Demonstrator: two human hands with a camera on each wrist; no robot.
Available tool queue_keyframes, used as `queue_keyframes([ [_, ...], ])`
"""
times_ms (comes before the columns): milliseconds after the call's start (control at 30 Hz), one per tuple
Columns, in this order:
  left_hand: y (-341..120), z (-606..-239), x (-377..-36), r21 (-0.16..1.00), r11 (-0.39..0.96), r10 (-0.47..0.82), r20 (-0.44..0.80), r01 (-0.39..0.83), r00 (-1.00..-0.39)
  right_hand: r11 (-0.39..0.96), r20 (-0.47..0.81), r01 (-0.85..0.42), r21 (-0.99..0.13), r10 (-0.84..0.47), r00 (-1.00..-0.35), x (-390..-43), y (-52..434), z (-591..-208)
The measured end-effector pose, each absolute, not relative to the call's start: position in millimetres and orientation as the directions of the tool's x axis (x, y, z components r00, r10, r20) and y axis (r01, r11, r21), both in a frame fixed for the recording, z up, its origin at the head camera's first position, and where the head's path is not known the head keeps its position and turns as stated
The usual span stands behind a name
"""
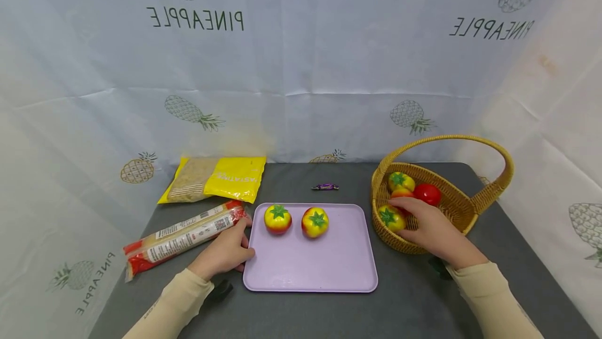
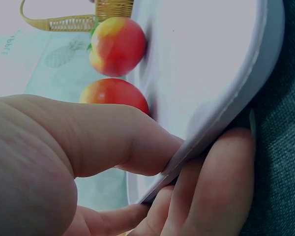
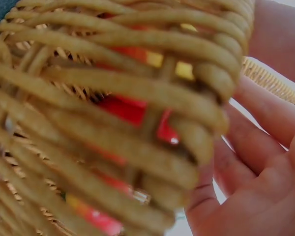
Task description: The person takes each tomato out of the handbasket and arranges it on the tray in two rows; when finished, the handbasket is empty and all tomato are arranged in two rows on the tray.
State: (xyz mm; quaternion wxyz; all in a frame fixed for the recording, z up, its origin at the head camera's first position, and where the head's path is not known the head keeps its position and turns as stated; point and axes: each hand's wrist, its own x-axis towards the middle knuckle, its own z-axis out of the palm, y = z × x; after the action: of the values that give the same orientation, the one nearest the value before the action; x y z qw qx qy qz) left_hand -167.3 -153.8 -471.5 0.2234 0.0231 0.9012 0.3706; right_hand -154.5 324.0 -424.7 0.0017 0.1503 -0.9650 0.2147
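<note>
My left hand (image 1: 224, 250) pinches the left edge of a lilac tray (image 1: 310, 271), thumb above the rim and fingers beneath it in the left wrist view. On the tray's far part sit two yellow-and-red tomatoes, a left tomato (image 1: 278, 219) and a right tomato (image 1: 314, 222), with green star-shaped tops. My right hand (image 1: 435, 232) reaches over the near rim of a wicker basket (image 1: 400, 243), its thumb and fingers around a yellow tomato (image 1: 391, 217). Other tomatoes lie beside it, among them a red one (image 1: 427, 194). The basket's weave hides much of them in the right wrist view.
Left of the tray lies a long red-and-clear packet of noodles (image 1: 183, 237), near my left hand. Behind it is a yellow bag (image 1: 235, 178). A small purple wrapped candy (image 1: 325, 187) lies beyond the tray. The basket's tall handle (image 1: 451, 138) arches over it.
</note>
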Motion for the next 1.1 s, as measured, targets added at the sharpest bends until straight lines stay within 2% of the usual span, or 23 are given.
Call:
queue_keyframes([
  [867,-153,-465,-163,0.672,0.738,0.262,-0.375,-0.066,-0.889,0.898,-0.006,-0.248,-0.363,-0.268,-0.963,-161,313,-429],
  [1100,-155,-466,-165,0.668,0.739,0.240,-0.381,-0.086,-0.893,0.895,0.027,-0.246,-0.372,-0.254,-0.967,-161,317,-424],
])
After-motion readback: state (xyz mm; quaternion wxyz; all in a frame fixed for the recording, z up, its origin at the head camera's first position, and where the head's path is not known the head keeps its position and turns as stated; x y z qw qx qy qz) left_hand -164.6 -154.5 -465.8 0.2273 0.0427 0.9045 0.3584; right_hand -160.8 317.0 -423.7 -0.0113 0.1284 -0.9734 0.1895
